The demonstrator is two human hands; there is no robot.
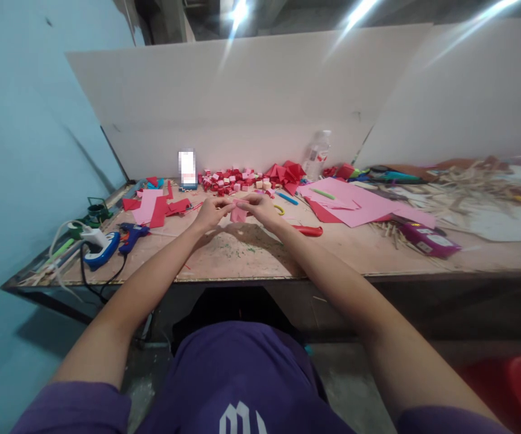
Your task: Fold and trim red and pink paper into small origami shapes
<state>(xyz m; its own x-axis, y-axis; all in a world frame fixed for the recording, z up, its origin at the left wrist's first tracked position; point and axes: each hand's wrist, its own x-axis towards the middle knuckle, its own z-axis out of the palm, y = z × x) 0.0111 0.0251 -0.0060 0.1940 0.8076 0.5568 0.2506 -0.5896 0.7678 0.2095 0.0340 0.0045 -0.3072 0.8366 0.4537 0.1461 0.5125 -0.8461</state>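
A small piece of pink paper (239, 213) is held up between my two hands, just above the worktable (224, 259). My left hand (211, 214) pinches its left side with thumb and forefinger. On the other side, my right hand (259, 208) grips the paper with closed fingertips. The exact folds of the paper are too small to make out. Behind my hands lies a heap of small red, pink and cream cubes (233, 179). Close by my right hand are a yellow scissors-like loop (279, 210), a blue stick (287, 198) and a red-handled tool (308, 231).
At left are red and pink paper scraps (147, 208), a blue glue gun (132, 235) and a power strip (102, 252) with cables. A phone (187, 169) and a plastic bottle (318, 155) stand at the back. Pink sheets (355, 202) and a purple box (430, 239) lie right.
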